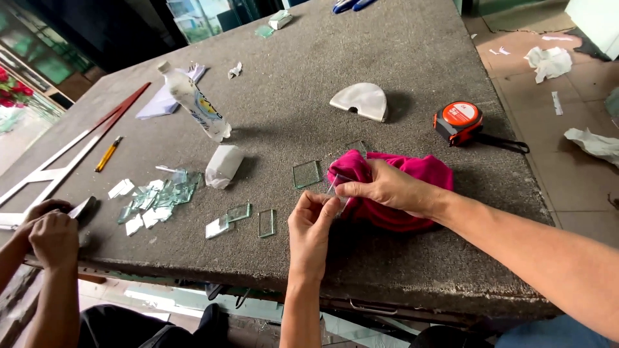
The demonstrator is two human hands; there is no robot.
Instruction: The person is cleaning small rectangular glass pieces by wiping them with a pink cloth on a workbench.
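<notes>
My left hand (311, 227) and my right hand (385, 188) meet over the front of the grey felt table (400, 58). Both pinch a small clear glass piece (334, 191) between their fingertips. My right hand also rests on a bunched pink cloth (412, 174) lying under and behind it. A square glass piece (305, 174) lies flat just left of the cloth. Two more small glass rectangles (265, 223) lie left of my left hand.
A heap of glass offcuts (158, 196) lies at left, by a white wrapped roll (223, 165) and a lying plastic bottle (193, 100). An orange tape measure (459, 121) and a white half-round piece (361, 100) sit behind. Another person's hands (48, 232) hold a tool at the left edge.
</notes>
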